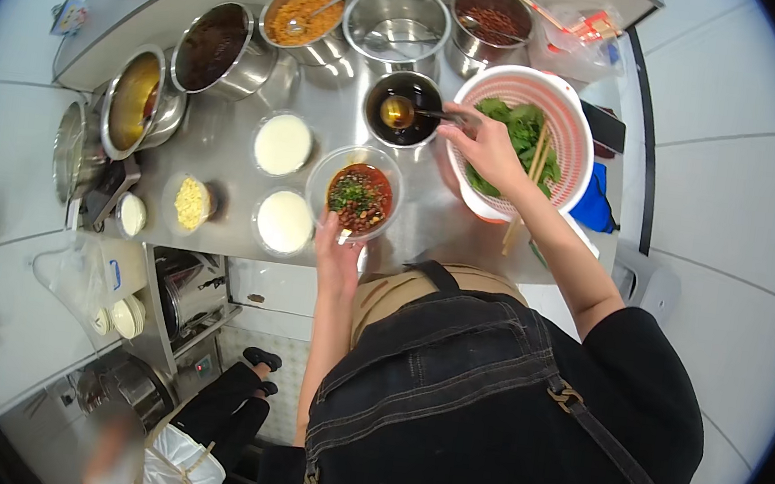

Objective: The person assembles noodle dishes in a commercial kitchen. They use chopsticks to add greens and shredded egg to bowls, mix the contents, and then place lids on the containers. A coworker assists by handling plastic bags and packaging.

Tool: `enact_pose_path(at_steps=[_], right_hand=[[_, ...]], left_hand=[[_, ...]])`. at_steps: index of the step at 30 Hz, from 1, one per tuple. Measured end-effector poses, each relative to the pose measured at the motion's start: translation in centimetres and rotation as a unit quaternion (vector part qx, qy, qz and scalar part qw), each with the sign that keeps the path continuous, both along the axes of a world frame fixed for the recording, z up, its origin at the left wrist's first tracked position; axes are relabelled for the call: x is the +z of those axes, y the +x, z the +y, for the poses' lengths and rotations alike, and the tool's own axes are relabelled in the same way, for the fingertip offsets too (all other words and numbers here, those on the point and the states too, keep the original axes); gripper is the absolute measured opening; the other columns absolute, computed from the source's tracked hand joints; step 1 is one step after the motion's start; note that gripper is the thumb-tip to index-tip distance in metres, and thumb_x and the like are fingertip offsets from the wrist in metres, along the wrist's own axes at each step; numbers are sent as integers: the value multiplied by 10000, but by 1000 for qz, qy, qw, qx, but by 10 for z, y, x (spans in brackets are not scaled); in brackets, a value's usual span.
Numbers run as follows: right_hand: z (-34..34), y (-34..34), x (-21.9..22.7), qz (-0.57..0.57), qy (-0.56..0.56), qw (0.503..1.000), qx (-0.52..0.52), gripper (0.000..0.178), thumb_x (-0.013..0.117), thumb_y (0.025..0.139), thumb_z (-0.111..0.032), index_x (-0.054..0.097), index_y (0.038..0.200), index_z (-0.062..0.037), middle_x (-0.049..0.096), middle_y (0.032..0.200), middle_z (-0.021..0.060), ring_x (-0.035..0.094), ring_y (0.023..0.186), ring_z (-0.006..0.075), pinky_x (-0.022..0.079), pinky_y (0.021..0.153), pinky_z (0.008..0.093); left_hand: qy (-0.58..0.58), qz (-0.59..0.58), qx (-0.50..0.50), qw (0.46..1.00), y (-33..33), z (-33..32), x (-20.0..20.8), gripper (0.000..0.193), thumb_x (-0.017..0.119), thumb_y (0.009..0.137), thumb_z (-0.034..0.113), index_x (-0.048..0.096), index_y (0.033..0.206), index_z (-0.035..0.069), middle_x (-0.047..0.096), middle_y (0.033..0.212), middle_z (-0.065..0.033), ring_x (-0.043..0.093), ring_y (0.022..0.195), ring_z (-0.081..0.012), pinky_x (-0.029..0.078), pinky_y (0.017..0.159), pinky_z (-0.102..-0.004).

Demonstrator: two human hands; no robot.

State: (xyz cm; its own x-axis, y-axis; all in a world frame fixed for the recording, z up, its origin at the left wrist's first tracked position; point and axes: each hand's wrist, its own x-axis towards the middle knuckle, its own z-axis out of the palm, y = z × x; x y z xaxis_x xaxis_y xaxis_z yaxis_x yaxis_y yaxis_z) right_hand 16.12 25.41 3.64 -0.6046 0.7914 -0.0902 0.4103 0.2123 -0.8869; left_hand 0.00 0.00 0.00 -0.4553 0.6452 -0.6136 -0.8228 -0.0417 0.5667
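- the right hand [484, 150] is closed around the handle of a ladle [397, 111], fingers folded with no open gap to be seen.
- the ladle's scoop sits inside the rim of a small metal pot [369, 96] of dark liquid; whether it is dipping or just above the surface, i cannot tell.
- the ladle's long axis runs roughly sideways, scoop to the left, handle to the right toward the grip.
- the plastic bowl [316, 181], clear and round, with red sauce and chopped greens [352, 192] in it, lies to the left of the right hand and nearer the person's body; from the pot it is toward the body and slightly left, near but apart.
- the left hand [337, 248] has the bowl by its near edge, fingers partly curled; whether any reach underneath is hidden.
- so the left hand is nearer the bowl, the right nearer the pot; i judge the short slanting gap from scoop to bowl to be the relation that matters.
- the right forearm crosses in front of the colander [571, 158].
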Motion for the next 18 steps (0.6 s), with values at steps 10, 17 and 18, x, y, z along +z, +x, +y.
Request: enact_pose_path(at_steps=[10, 17, 18], right_hand=[[22, 100, 4, -218, 292, 902, 231, 215, 631, 729, -13, 652, 917, -116, 543, 1071, 82, 594, 954, 268, 518, 748, 390], [23, 110, 3, -101, 293, 951, 7, 51, 646, 797, -62, 618, 840, -65, 576, 825, 106, 610, 743, 269, 483, 632, 375], [26, 115, 4, -82, 268, 958, -51, 45, 640, 826, -67, 631, 870, -61, 594, 789, 107, 607, 694, 244, 479, 613, 355]], left_hand=[[41, 67, -53, 995, -6, 13, 26, 506, 515, 950, 314, 409, 1384, 78, 511, 1319, -83, 500, 1202, -235, 423, 989, -394], [46, 71, -67, 994, 11, 6, 40, 516, 537, 940, 302, 403, 1391, 89, 510, 1317, -64, 502, 1185, -204, 437, 949, -363], [41, 72, -64, 994, 14, 4, 40, 516, 538, 939, 302, 404, 1392, 92, 511, 1315, -62, 500, 1184, -201, 434, 949, -359]])
